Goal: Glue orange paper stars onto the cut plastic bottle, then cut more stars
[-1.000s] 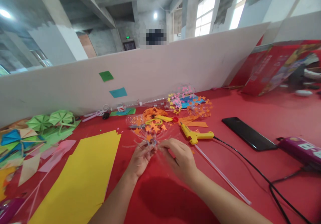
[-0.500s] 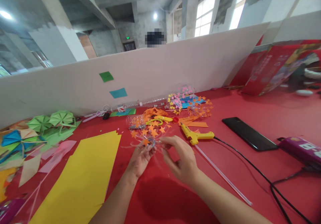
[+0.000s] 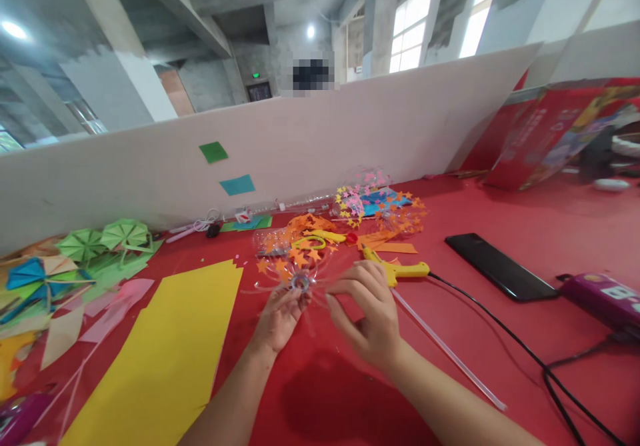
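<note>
My left hand point(image 3: 280, 316) pinches the neck of a cut clear plastic bottle point(image 3: 300, 282), its round opening turned toward me. Thin clear strips fan out from the neck all round. Orange paper stars point(image 3: 299, 257) sit on the strips at the far side; the near strips look bare. My right hand point(image 3: 367, 313), just right of the bottle, has thumb and forefinger brought together at the end of one clear strip. The fingertip contact is small and partly blurred. Behind the right hand lies a yellow glue gun point(image 3: 407, 271), with a clear glue stick point(image 3: 450, 349) running out toward me.
Yellow paper sheets point(image 3: 160, 339) lie left, beside folded green paper pieces point(image 3: 125, 234). Yellow-handled scissors point(image 3: 310, 242) and orange scraps point(image 3: 307, 223) sit behind the bottle. A black phone point(image 3: 500, 266), purple box point(image 3: 600, 303) and black cord point(image 3: 480, 313) are right. A white partition point(image 3: 325, 139) stands behind.
My right hand has drawn back to the right, away from the bottle neck and in front of the glue gun. The bottle has turned in my left hand, its opening now facing me more.
</note>
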Available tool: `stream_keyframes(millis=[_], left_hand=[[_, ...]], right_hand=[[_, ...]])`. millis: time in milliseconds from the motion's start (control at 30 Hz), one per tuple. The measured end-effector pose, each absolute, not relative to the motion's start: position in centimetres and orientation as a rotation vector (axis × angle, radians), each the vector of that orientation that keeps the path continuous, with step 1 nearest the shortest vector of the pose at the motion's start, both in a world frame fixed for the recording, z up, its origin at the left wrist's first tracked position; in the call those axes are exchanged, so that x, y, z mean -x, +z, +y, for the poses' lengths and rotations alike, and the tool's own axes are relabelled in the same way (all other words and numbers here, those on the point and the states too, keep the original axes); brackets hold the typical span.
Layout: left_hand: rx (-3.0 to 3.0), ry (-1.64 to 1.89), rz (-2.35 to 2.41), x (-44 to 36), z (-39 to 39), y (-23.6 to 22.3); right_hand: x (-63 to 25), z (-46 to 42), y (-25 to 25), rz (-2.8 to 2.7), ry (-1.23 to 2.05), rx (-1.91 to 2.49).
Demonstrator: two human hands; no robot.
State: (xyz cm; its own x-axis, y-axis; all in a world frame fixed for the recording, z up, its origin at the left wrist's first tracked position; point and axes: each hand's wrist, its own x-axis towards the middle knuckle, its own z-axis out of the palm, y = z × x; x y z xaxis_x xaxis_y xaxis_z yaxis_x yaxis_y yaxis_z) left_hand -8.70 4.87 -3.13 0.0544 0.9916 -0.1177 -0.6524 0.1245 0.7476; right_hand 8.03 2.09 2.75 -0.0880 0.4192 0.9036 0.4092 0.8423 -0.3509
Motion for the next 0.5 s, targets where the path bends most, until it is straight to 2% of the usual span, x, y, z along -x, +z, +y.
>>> stream_keyframes(millis=[500], left_hand=[[-0.569, 1.387, 0.723, 8.4, 4.7, -2.7]], right_hand=[[-7.8, 2.9, 1.8, -1.713, 0.254, 0.698]])
